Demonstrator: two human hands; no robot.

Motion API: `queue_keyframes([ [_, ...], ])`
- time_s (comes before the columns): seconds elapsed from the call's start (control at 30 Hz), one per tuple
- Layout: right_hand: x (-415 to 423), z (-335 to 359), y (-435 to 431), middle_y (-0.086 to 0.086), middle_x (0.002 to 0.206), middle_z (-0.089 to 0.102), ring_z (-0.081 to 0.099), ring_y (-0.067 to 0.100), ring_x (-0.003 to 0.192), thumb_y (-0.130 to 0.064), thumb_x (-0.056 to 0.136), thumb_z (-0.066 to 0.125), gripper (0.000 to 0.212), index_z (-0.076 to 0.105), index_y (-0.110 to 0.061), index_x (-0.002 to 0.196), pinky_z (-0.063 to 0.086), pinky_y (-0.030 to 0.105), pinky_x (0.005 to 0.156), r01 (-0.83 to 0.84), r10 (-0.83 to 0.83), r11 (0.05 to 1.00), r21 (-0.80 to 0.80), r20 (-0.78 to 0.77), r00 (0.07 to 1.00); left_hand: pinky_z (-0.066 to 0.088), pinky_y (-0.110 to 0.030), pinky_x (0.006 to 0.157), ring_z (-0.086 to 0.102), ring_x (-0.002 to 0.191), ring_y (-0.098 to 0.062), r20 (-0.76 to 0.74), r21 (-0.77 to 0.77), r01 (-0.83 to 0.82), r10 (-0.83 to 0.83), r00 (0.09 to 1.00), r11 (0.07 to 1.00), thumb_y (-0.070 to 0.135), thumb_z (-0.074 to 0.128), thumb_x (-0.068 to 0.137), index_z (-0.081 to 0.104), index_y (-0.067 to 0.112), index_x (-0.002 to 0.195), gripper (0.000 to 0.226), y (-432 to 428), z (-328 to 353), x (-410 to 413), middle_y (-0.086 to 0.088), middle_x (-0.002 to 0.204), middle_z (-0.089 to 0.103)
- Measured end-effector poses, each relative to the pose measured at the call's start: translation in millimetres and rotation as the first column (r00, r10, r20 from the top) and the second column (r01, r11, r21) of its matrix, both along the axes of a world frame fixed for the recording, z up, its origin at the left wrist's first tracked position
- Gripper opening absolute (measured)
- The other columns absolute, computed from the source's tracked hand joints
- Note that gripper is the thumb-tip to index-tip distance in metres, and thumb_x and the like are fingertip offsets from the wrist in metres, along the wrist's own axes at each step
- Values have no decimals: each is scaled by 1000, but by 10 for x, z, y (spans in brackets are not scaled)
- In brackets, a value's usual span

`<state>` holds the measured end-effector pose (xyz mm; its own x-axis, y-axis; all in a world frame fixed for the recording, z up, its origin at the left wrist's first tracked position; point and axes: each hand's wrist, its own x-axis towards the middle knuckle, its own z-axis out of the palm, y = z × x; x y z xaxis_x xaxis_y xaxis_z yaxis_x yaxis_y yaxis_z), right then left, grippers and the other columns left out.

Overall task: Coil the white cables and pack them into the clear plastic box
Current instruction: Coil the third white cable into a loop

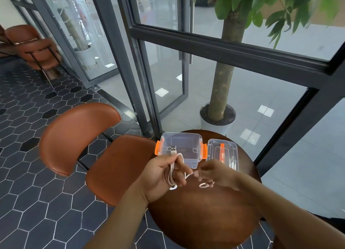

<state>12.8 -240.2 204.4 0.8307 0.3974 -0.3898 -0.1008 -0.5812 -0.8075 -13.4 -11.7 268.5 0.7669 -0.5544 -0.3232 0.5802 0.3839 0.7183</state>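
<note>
My left hand [160, 174] grips a partly coiled white cable [170, 175]; its USB plug sticks up above my fingers and loops hang below my palm. A strand runs right to my right hand [216, 174], which pinches it; the hand is blurred. More white cable [205, 184] lies looped on the table under my right hand. The clear plastic box [181, 149] with orange latches stands open just beyond my hands, and nothing shows inside it. Its clear lid [222, 151] with an orange handle lies to the box's right.
A small round dark wooden table [205, 211] holds everything. A brown leather chair [97, 151] stands to its left. A potted tree [218, 118] and a dark-framed glass wall are behind. Dark hexagon floor tiles spread to the left, with a second brown chair [37, 45] far back.
</note>
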Motion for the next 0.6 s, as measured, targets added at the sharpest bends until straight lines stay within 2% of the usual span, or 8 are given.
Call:
queue_keyframes([
  [0.07, 123, 176, -22, 7, 65, 62, 59, 21, 61, -32, 91, 71, 32, 68, -5, 75, 54, 34, 65, 99, -95, 991, 93, -53, 994, 57, -30, 58, 74, 70, -32, 62, 195, 152, -167, 984, 969, 22, 37, 106, 61, 1, 90, 35, 22, 22, -3, -32, 100, 71],
  [0.13, 221, 371, 23, 11, 64, 55, 55, 22, 55, -25, 92, 71, 32, 64, 1, 74, 55, 33, 61, 160, -146, 971, 179, -86, 986, 59, -30, 64, 75, 84, -36, 51, 333, 280, -314, 948, 901, 24, 39, 107, 58, 0, 98, 32, 17, 28, -17, -34, 110, 69],
  [0.23, 286, 635, 130, 12, 65, 57, 51, 17, 52, -15, 95, 66, 25, 65, -1, 75, 50, 27, 54, 174, -173, 962, 209, -22, 985, 59, -32, 68, 73, 93, -40, 42, 476, 352, -421, 906, 806, 31, 45, 105, 57, 1, 102, 33, -18, -10, -45, -31, 110, 71],
  [0.3, 267, 768, 168, 11, 68, 67, 51, 18, 56, -8, 94, 65, 12, 71, 0, 87, 49, 30, 57, 199, -210, 946, 258, 15, 978, 58, -33, 70, 73, 96, -39, 61, 538, 275, -363, 930, 797, 31, 44, 106, 56, -1, 103, 34, -52, -84, -65, -27, 107, 73],
  [0.37, 203, 836, 188, 11, 71, 72, 52, 20, 57, -5, 93, 65, 7, 71, -1, 95, 49, 32, 56, 230, -257, 921, 315, 47, 965, 57, -36, 75, 73, 100, -37, 69, 525, 129, -193, 979, 841, 29, 41, 107, 56, -4, 106, 37, -74, -160, -74, -25, 106, 74],
  [0.47, 49, 818, 252, 11, 70, 73, 52, 16, 49, -3, 93, 66, 5, 69, -5, 89, 48, 29, 50, 255, -313, 889, 381, 97, 945, 56, -44, 90, 72, 106, -34, 60, 463, -44, 18, 998, 885, 29, 39, 107, 59, -7, 111, 41, -80, -275, -44, -22, 110, 75],
  [0.6, -171, 693, 393, 2, 67, 73, 58, 14, 47, 0, 94, 64, 12, 67, -9, 86, 51, 26, 50, 260, -324, 875, 409, 96, 941, 53, -47, 98, 69, 112, -36, 32, 404, -144, 144, 989, 903, 31, 36, 108, 58, -7, 123, 47, -119, -345, 9, -24, 117, 71],
])
